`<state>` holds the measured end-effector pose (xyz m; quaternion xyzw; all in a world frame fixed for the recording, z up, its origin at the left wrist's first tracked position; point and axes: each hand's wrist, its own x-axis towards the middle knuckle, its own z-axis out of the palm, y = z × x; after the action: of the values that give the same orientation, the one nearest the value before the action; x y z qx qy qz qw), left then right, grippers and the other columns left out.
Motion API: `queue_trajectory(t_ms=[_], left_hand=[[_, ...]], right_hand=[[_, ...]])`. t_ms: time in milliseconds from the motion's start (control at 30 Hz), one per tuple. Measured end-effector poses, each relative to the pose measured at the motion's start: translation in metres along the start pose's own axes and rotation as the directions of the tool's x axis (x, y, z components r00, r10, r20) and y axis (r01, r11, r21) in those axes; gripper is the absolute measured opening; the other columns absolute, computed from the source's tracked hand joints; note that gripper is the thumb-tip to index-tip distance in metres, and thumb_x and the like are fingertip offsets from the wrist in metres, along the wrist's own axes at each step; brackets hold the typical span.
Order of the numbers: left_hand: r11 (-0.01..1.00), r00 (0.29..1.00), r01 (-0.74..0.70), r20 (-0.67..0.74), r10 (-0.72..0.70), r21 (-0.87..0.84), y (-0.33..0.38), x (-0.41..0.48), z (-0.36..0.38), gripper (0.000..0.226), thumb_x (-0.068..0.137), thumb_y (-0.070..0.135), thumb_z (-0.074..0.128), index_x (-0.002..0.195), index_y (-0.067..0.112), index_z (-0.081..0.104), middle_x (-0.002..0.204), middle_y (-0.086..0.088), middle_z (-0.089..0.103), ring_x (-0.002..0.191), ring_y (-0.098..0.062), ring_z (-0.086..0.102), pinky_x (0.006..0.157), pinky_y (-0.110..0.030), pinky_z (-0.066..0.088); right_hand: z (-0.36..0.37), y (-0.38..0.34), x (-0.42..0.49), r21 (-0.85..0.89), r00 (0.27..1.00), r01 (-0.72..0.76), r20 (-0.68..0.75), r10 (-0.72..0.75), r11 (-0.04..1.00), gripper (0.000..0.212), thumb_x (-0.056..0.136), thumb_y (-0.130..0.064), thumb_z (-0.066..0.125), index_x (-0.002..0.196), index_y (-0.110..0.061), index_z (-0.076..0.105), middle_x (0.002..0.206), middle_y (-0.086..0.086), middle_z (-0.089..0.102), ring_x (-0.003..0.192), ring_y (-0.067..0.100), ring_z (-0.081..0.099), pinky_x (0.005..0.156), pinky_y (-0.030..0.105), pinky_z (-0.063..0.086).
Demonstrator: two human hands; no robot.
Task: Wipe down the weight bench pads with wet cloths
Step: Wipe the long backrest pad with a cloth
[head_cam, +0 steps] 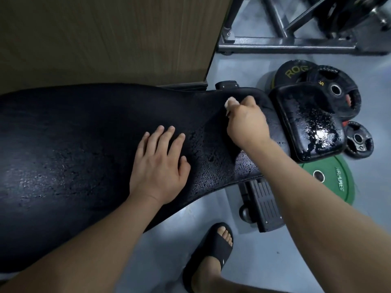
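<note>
Seemingly mid-wipe: the right hand [246, 123], fingers curled round a pale cloth [229, 102], presses it on the narrow end of the pad [74, 134]. The left hand [160, 163] lies flat mid-pad, fingers slightly spread; next, probably sweep the cloth that way

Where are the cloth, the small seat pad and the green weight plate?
cloth [229, 103], head view, on its visible white tip.
small seat pad [304, 115], head view, on its wet top face.
green weight plate [328, 166], head view, on its green face above the centre hole.
</note>
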<state>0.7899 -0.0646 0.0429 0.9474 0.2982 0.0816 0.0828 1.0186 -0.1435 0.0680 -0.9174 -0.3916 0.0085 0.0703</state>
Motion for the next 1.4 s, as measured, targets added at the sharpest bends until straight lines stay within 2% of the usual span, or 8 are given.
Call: queue_trajectory(t_ms=[200,400,600,767,933,1133,1300,1400], left_hand=[[1.000,1.000,-0.003,0.001,0.003,0.011,-0.002,0.001,-0.001,0.057,0.094,0.039,0.044,0.147,0.019,0.051,0.156,-0.008,0.044,0.149,-0.028,0.032,0.124,-0.050,0.021],[1.000,1.000,0.000,-0.007,0.000,0.009,-0.001,0.000,0.000,0.056,0.095,0.039,0.043,0.147,0.019,0.051,0.156,-0.008,0.045,0.149,-0.028,0.033,0.124,-0.050,0.021],[1.000,1.000,-0.004,-0.018,0.004,-0.003,0.000,-0.001,0.000,0.056,0.094,0.038,0.045,0.145,0.018,0.053,0.154,-0.009,0.047,0.147,-0.029,0.035,0.123,-0.050,0.023],[1.000,1.000,-0.004,-0.022,0.004,-0.012,-0.001,0.002,0.000,0.055,0.094,0.038,0.045,0.145,0.018,0.053,0.155,-0.009,0.047,0.148,-0.030,0.035,0.123,-0.050,0.022],[1.000,0.999,-0.012,-0.031,0.011,-0.018,-0.002,0.002,0.002,0.056,0.093,0.038,0.048,0.145,0.018,0.055,0.154,-0.010,0.048,0.146,-0.031,0.037,0.122,-0.051,0.023],[1.000,1.000,-0.005,-0.009,0.005,-0.014,-0.002,0.002,0.002,0.056,0.095,0.039,0.045,0.146,0.019,0.053,0.155,-0.009,0.046,0.148,-0.029,0.034,0.123,-0.051,0.022],[1.000,1.000,-0.006,-0.024,0.006,-0.014,-0.003,0.000,0.002,0.056,0.094,0.038,0.047,0.145,0.018,0.054,0.155,-0.009,0.047,0.147,-0.030,0.036,0.122,-0.051,0.023],[1.000,1.000,-0.004,-0.010,0.004,-0.010,-0.002,0.001,0.001,0.056,0.095,0.039,0.045,0.146,0.019,0.053,0.155,-0.009,0.046,0.148,-0.030,0.034,0.122,-0.051,0.023]], right_hand=[[0.010,-0.033,-0.034,0.078,0.947,0.314,0.047,-0.318,0.946,0.041,0.096,-0.020,0.051,0.136,-0.021,0.058,0.104,0.010,0.047,0.091,0.035,0.054,0.066,0.043,0.052],[0.003,-0.009,0.024,0.022,0.997,-0.065,0.036,0.064,0.998,0.039,0.089,-0.006,0.049,0.122,-0.024,0.060,0.112,0.011,0.044,0.099,0.038,0.057,0.077,0.040,0.048],[0.009,-0.024,0.004,0.037,0.965,0.248,0.080,-0.251,0.968,0.045,0.091,-0.015,0.053,0.135,-0.026,0.056,0.110,0.009,0.047,0.097,0.034,0.056,0.071,0.040,0.052],[-0.002,-0.007,0.044,-0.052,0.987,-0.137,0.083,0.141,0.989,0.037,0.086,-0.007,0.050,0.120,-0.020,0.059,0.120,0.015,0.045,0.104,0.042,0.058,0.075,0.041,0.047],[0.006,-0.041,0.013,-0.010,0.970,0.202,0.138,-0.199,0.979,0.049,0.090,-0.015,0.052,0.139,-0.020,0.052,0.118,0.012,0.046,0.106,0.036,0.055,0.071,0.039,0.045],[-0.004,-0.008,0.050,-0.058,0.981,-0.155,0.110,0.160,0.986,0.039,0.089,-0.009,0.050,0.125,-0.020,0.059,0.124,0.016,0.044,0.108,0.041,0.056,0.078,0.042,0.045],[0.009,-0.048,0.020,0.046,0.978,0.155,0.132,-0.160,0.987,0.048,0.086,-0.009,0.052,0.132,-0.021,0.054,0.119,0.011,0.046,0.103,0.036,0.057,0.079,0.043,0.055],[0.001,-0.021,0.037,0.006,0.986,0.083,0.148,-0.083,0.997,0.049,0.087,-0.009,0.050,0.133,-0.025,0.055,0.121,0.012,0.045,0.107,0.039,0.057,0.086,0.047,0.055]])
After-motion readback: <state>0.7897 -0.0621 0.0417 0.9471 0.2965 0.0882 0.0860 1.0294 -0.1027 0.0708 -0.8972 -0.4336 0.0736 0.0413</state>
